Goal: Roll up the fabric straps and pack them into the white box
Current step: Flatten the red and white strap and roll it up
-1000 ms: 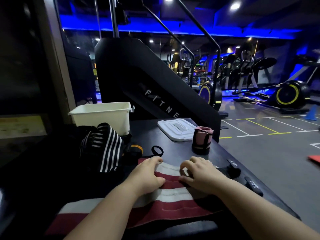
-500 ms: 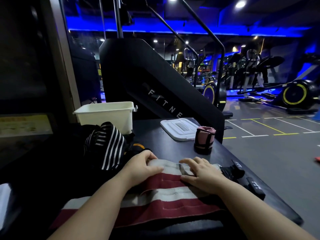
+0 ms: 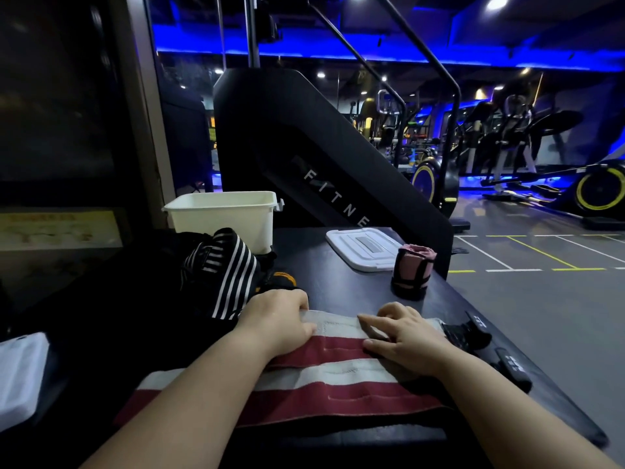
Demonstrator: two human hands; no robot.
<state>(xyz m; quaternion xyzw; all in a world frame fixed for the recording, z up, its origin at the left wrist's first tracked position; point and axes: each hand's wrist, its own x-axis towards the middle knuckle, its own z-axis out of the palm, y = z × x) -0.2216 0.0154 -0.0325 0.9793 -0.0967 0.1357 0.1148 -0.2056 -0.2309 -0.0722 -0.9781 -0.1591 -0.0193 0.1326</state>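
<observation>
Strap (image 3: 338, 394) red-white | left hand (image 3: 277, 321) grips far edge | right hand (image 3: 406, 338) pinches edge

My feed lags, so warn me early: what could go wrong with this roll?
The left hand and right hand grip only the far end of the red-and-white strap, so the roll may start skewed. The black straps by the right forearm lie near the table edge and could be nudged off.

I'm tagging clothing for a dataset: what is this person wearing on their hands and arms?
Nothing that shows. The left hand and right hand are bare: no gloves, rings or wristbands visible. The left forearm and right forearm are bare too, down to the frame's lower edge, with no sleeve, watch or bracelet in view.
</observation>
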